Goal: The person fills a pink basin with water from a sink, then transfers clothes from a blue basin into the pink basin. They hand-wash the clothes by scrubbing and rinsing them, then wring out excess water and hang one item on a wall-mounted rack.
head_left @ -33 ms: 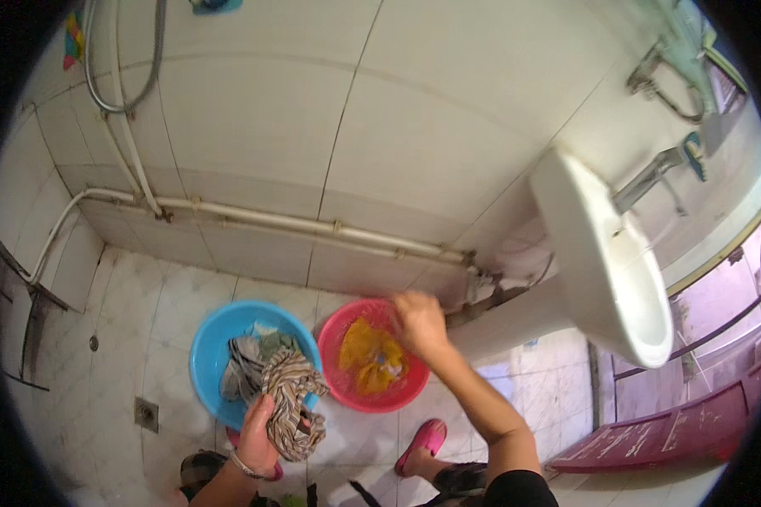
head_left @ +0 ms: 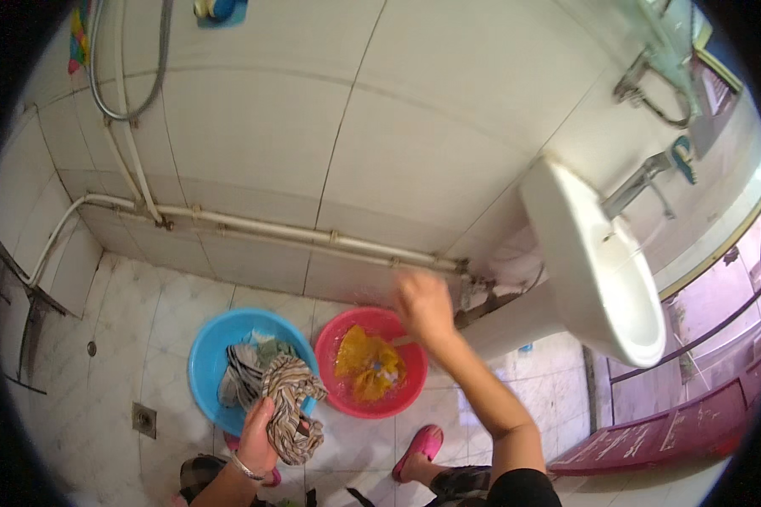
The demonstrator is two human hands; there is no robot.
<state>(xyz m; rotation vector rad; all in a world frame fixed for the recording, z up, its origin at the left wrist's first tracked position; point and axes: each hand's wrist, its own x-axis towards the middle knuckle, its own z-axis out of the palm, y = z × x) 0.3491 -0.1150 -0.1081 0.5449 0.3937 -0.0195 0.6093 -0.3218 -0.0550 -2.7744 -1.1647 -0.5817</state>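
My left hand (head_left: 259, 441) is closed on a bunched brown-and-cream striped cloth (head_left: 293, 410). It holds the cloth above the near right rim of a blue basin (head_left: 196, 363). Inside that basin lie more wet-looking cloths (head_left: 243, 376), grey, striped and greenish. Over the far right rim of a pink basin (head_left: 416, 390) hovers my right hand (head_left: 424, 302), its fingers smeared by motion. A short pale thing (head_left: 404, 340) shows just below it; I cannot tell whether the hand holds it. A yellow cloth (head_left: 365, 359) with a whitish patch lies in the pink basin.
A white pedestal sink (head_left: 558, 220) with a metal tap (head_left: 638, 186) stands on the right. Pipes (head_left: 262, 224) run low along the tiled wall. A floor drain (head_left: 144, 419) lies left of the blue basin. My pink slipper (head_left: 420, 449) is near the pink basin.
My right hand has risen slightly away from the pink basin, and the pale thing below it now shows. The whole view has shifted a little; my left hand still holds the striped cloth.
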